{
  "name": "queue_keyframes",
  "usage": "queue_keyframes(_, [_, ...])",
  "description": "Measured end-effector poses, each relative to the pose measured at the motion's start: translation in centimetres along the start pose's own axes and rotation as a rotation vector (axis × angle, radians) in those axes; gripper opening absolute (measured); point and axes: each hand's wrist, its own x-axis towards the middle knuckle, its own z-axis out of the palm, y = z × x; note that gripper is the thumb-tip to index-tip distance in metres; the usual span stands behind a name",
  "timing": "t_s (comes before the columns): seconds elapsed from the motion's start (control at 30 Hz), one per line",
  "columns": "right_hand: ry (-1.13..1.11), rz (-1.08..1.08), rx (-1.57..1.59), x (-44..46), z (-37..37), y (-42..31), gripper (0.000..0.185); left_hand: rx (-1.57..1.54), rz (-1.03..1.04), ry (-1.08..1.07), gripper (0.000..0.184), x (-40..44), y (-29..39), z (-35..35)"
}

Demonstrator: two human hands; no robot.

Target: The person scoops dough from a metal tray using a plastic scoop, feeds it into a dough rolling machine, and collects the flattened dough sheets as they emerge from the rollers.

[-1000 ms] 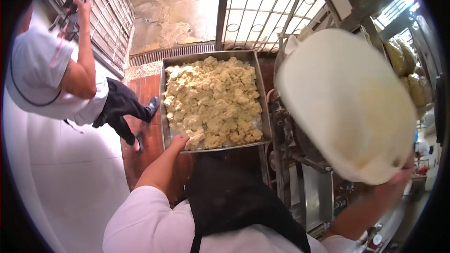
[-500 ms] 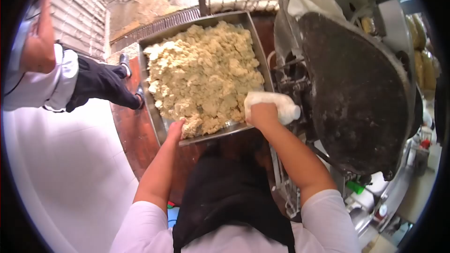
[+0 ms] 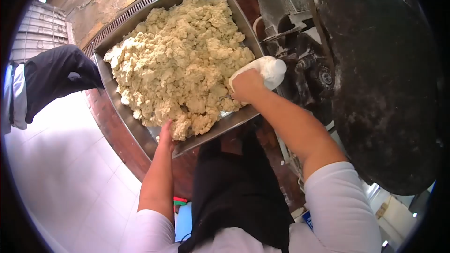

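Note:
A wide metal tray (image 3: 136, 129) holds a heap of pale, crumbly dough (image 3: 183, 61). My right hand (image 3: 247, 85) is wrapped around a white plastic jug (image 3: 268, 72), held tilted at the tray's right near corner against the dough. The jug's round white end points away to the right. My left hand (image 3: 166, 137) reaches over the near wall of the tray and lies against the edge of the dough. Its thumb is stretched out; the other fingers are partly hidden by the dough.
A large dark metal machine (image 3: 379, 75) with a floury mechanism (image 3: 309, 68) stands right of the tray. Another person's dark trousers (image 3: 56, 77) show at the left. Reddish-brown flooring (image 3: 110, 126) meets white tiles (image 3: 70, 173). A drain grate (image 3: 119, 18) runs behind the tray.
The view has shifted closer and turned, so the tray appears larger and more tilted. My right hand still grips the jug, whose round end now points more upward. My left hand stays at the dough's near edge.

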Motion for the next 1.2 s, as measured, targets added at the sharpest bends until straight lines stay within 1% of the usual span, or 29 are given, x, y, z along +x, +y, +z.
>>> queue_keyframes(0.03, [-0.022, -0.022, 0.000, -0.5, -0.3, 0.2, 0.034, 0.060, 0.019, 0.020, 0.054, 0.3, -0.1, -0.1])
queue_keyframes(0.13, [-0.057, -0.089, 0.002, -2.0, -0.8, 0.5, 0.041, 0.100, -0.071, -0.130, 0.053, 0.0, -0.1, 0.6])
queue_keyframes(0.2, [-0.030, -0.132, 0.011, -1.9, -1.3, 0.1, 0.042, -0.012, -0.090, -0.129, 0.054, -1.2, -1.2, 2.1])
queue_keyframes(0.27, [-0.003, -0.098, 0.045, -0.8, -1.5, -0.6, 0.043, -0.085, -0.108, -0.127, 0.053, -1.3, -1.5, 3.2])
queue_keyframes(0.33, [0.014, -0.090, 0.049, 0.7, -1.5, -1.1, 0.043, -0.136, -0.127, -0.110, 0.053, -0.8, -1.6, 3.3])
queue_keyframes(0.37, [0.019, -0.094, 0.041, 1.4, -1.4, -1.5, 0.044, -0.184, -0.131, -0.150, 0.050, 0.6, -2.3, 2.6])
queue_keyframes(0.47, [-0.004, -0.135, 0.037, 1.1, -2.0, -2.6, 0.046, -0.188, -0.047, -0.100, 0.049, 1.7, -3.2, 2.3])
queue_keyframes(0.5, [-0.021, -0.155, 0.031, 0.5, -2.1, -2.7, 0.046, -0.185, -0.027, -0.108, 0.047, 0.6, -2.6, 2.8])
queue_keyframes(0.6, [0.094, -0.116, 0.076, -1.8, -0.7, -2.1, 0.047, -0.280, 0.019, -0.204, 0.047, 0.8, -3.2, 2.4])
queue_keyframes(0.63, [0.108, -0.091, 0.108, -2.1, -0.4, -1.9, 0.048, -0.267, 0.054, -0.230, 0.048, 0.5, -3.1, 2.4])
queue_keyframes(0.7, [0.138, -0.038, 0.174, -2.3, 0.0, -1.5, 0.048, -0.236, 0.126, -0.284, 0.049, -0.8, -2.8, 3.1])
queue_keyframes(0.8, [0.129, 0.027, 0.238, -0.6, 0.7, -1.5, 0.050, -0.173, 0.163, -0.182, 0.049, -2.6, -2.4, 4.6])
queue_keyframes(0.83, [0.124, 0.022, 0.232, -0.4, 0.8, -1.5, 0.050, -0.151, 0.225, -0.245, 0.047, -3.0, -2.2, 5.0])
queue_keyframes(0.93, [0.122, 0.014, 0.227, -0.6, 1.4, -1.0, 0.050, -0.054, 0.260, -0.183, 0.044, -5.3, -1.9, 6.9])
queue_keyframes(1.03, [0.146, 0.013, 0.251, -0.9, 1.6, -0.8, 0.049, -0.017, 0.327, -0.155, 0.039, -4.6, -3.0, 8.3])
queue_keyframes(1.13, [0.156, 0.028, 0.276, -1.4, 1.8, -0.7, 0.047, 0.178, 0.357, -0.125, 0.029, -4.9, -2.5, 11.8])
queue_keyframes(1.2, [0.158, 0.046, 0.293, -1.5, 2.0, -0.6, 0.045, 0.176, 0.411, -0.180, 0.026, -4.6, -2.3, 14.3])
